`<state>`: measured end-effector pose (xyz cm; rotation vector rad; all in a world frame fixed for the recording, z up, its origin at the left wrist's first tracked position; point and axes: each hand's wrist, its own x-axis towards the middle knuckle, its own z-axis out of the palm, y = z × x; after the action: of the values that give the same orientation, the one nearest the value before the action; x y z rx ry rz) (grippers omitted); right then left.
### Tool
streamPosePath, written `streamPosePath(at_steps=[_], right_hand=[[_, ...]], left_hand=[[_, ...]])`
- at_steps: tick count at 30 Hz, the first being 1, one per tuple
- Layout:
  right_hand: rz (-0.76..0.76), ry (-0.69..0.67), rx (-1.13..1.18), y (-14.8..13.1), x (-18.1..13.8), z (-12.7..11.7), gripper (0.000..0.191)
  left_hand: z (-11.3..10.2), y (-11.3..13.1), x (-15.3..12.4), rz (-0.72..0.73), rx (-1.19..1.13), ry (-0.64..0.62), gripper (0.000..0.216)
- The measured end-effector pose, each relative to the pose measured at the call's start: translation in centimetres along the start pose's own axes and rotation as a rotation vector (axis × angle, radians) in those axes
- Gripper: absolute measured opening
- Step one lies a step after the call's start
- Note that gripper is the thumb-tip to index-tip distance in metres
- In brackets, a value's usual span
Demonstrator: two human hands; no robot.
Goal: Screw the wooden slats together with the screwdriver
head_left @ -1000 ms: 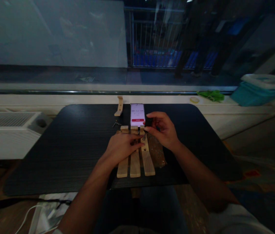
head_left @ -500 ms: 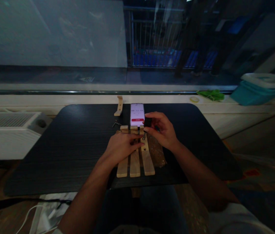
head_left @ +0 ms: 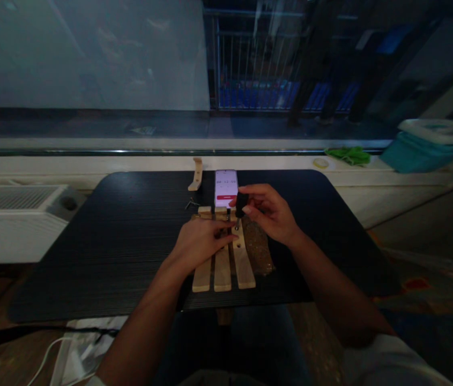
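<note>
My right hand (head_left: pixel 272 214) pinches the black handle of a screwdriver (head_left: pixel 242 202) between thumb and fingers. Its metal shaft points down at a hole in the rightmost wooden hook (head_left: pixel 244 268), where a small screw seems to sit. My left hand (head_left: pixel 200 238) lies over the three wooden hooks with fingers stretched out; index finger and thumb touch the rightmost one on either side of the screwdriver tip. Under the palm pass the left wooden hook (head_left: pixel 201 277) and the middle wooden hook (head_left: pixel 222 273). A brown translucent sheet or board (head_left: pixel 259 252) is beneath them.
A lit phone (head_left: pixel 226 185) lies just beyond the hooks on the black table (head_left: pixel 130 241). Loose screws (head_left: pixel 191 203) and another wooden hook (head_left: pixel 197 176) are behind to the left. The windowsill holds a teal tub (head_left: pixel 423 153), green cloth-like item (head_left: pixel 349 155) and tape roll (head_left: pixel 320 163).
My right fingers have shifted around the screwdriver handle, and more of the handle shows. My left hand and the wooden hooks stay in place.
</note>
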<state>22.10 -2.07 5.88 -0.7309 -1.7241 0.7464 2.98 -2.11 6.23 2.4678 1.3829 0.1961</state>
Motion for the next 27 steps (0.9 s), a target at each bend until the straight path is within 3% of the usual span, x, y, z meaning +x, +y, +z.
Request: streamPosePath(at_steps=[18, 27], right_hand=[[-0.044, 0.157, -0.082, 0.1, -0.06, 0.78, 0.034], [-0.086, 0.157, -0.064, 0.31, 0.09, 0.86, 0.036]], left_hand=[[0.15, -0.17, -0.06, 0.009, -0.013, 0.019, 0.035], [0.19, 0.0, 0.0, 0.004, -0.015, 0.013, 0.034]])
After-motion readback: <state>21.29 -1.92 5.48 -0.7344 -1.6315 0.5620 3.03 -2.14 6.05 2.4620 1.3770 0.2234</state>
